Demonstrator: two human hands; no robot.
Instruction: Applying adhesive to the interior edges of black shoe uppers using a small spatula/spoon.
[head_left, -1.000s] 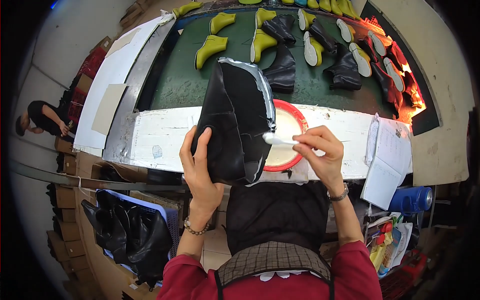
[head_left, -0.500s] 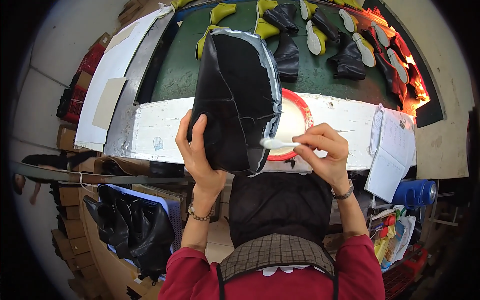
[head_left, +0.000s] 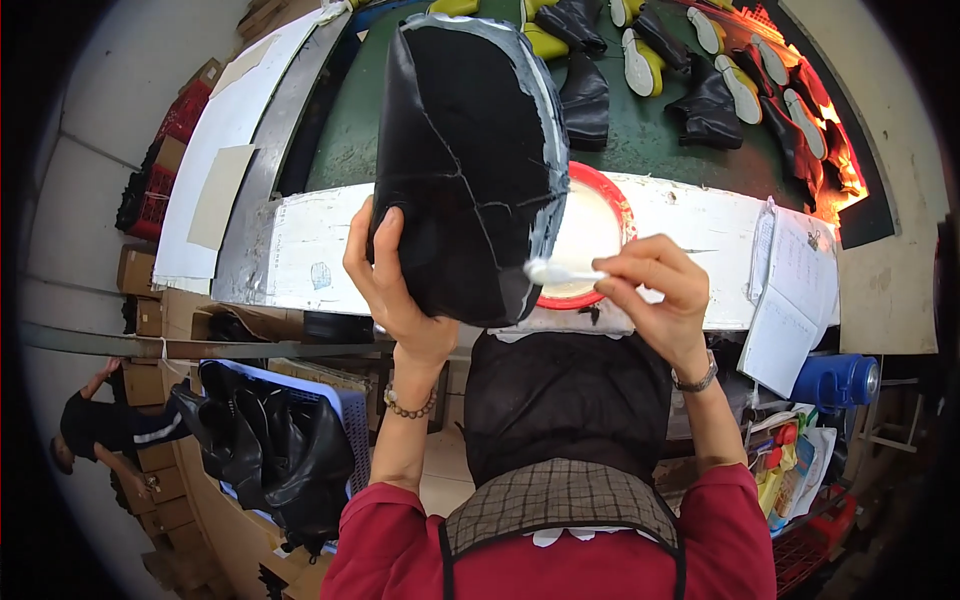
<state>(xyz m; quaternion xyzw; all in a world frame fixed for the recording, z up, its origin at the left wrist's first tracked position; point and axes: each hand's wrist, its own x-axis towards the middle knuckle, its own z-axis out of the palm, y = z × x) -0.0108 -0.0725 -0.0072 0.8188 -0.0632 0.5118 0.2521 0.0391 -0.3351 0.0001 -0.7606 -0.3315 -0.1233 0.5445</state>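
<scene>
My left hand (head_left: 405,295) is closed round the heel area of a black leather boot (head_left: 470,130), held up tilted over the white bench. A whitish glue-like coating runs along the rim of its sole side. In my right hand (head_left: 665,295), thumb and fingers pinch the handle of a small white brush (head_left: 570,274), like a toothbrush. Its head touches the coated edge near the boot's lower right. Behind the boot, partly hidden by it, a red bowl (head_left: 625,212) holds creamy white liquid.
Beyond the white bench (head_left: 690,215), a green belt (head_left: 350,140) carries several black boots and yellow pieces with pale soles; orange light glows at far right. A notebook (head_left: 790,290) and blue jug (head_left: 835,382) are at right. A blue basket (head_left: 352,420) of black boots and another person (head_left: 105,425) are at left.
Both hands have shifted slightly, with the boot a little higher in view. The brush stays at the boot's edge. The other person at left has moved further into view.
</scene>
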